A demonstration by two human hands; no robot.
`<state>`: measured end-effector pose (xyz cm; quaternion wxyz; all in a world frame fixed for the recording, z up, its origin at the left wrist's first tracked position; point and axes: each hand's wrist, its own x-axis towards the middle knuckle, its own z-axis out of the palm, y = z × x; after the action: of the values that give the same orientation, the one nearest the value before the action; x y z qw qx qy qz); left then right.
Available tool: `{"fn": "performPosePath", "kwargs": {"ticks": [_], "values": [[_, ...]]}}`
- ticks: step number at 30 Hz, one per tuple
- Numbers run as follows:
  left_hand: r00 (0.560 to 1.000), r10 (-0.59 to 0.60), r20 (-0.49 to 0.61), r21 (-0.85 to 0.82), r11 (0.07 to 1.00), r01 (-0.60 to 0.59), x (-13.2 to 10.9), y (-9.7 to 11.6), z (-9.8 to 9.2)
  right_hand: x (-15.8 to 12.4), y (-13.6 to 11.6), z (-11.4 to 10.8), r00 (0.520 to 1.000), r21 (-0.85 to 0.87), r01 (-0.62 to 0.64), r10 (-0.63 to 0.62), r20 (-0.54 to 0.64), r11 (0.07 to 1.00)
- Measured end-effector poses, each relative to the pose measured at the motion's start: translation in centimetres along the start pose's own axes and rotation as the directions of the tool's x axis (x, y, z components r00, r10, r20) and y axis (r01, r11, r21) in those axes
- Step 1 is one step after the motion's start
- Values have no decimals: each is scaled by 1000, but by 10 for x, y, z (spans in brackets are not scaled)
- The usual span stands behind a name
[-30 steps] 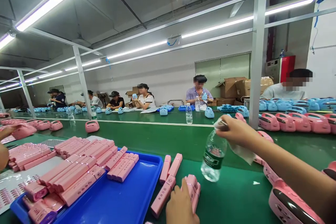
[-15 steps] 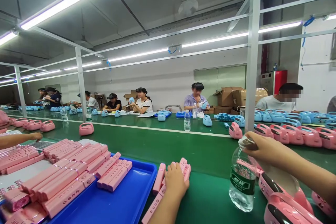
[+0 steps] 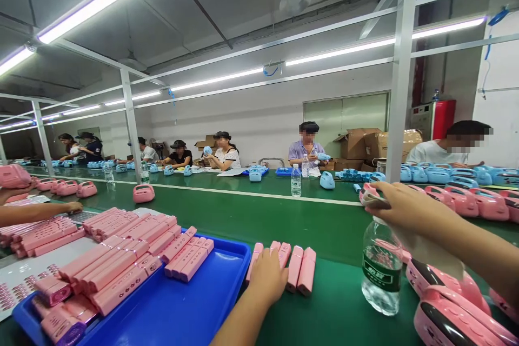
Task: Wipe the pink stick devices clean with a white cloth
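My left hand (image 3: pixel 267 274) is curled over several pink plastic bars (image 3: pixel 306 271) lying side by side on the green table; its fingertips are partly hidden among them. At the right, my right hand (image 3: pixel 399 203) pinches a crumpled white cloth (image 3: pixel 436 254), which hangs below the palm. Directly under that hand stands a water bottle (image 3: pixel 381 270) with a green label; its cap is hidden. Left of my left hand, a blue tray (image 3: pixel 190 316) carries a stack of similar pink bars (image 3: pixel 121 259).
Pink handled cases (image 3: pixel 458 316) sit at the lower right, with more pink cases (image 3: pixel 466 203) behind. Another person's hand (image 3: pixel 73 208) reaches in at the left. Across the green belt (image 3: pixel 211 211), people sit among blue cases. A white post (image 3: pixel 401 75) rises behind my right hand.
The bars under my left hand have gone from a tilted bunch to a more even row. My right hand still has the cloth above the bottle. The view has shifted slightly.
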<state>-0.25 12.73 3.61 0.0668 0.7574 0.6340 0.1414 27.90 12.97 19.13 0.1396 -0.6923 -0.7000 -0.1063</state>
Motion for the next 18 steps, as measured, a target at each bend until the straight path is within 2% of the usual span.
{"fn": "performPosePath", "kwargs": {"ticks": [3, 6, 9, 13, 16, 18], "values": [[1000, 2, 13, 31, 1000, -2, -7, -7, -7, -4, -29, -9, 999, 17, 33, -33, -1, 999], [997, -30, 70, 40, 999, 27, -13, -10, -6, -6, -63, 3, 991, 54, 92, -97, 96, 994], [993, -46, 113, 45, 998, 41, -17, -9, -2, -11, -92, 45, 965, 63, 66, -80, 251, 996], [993, -62, 104, 70, 996, 55, -22, -7, -1, -22, -113, 124, 915, 135, -8, -47, 400, 991], [992, -56, 112, 74, 996, 48, -28, -9, -4, -28, -121, 174, 910, 245, -44, -62, 410, 969], [989, -108, 100, 111, 989, 97, -33, -11, -8, -29, -124, 195, 916, 320, -52, -82, 392, 946]]}}
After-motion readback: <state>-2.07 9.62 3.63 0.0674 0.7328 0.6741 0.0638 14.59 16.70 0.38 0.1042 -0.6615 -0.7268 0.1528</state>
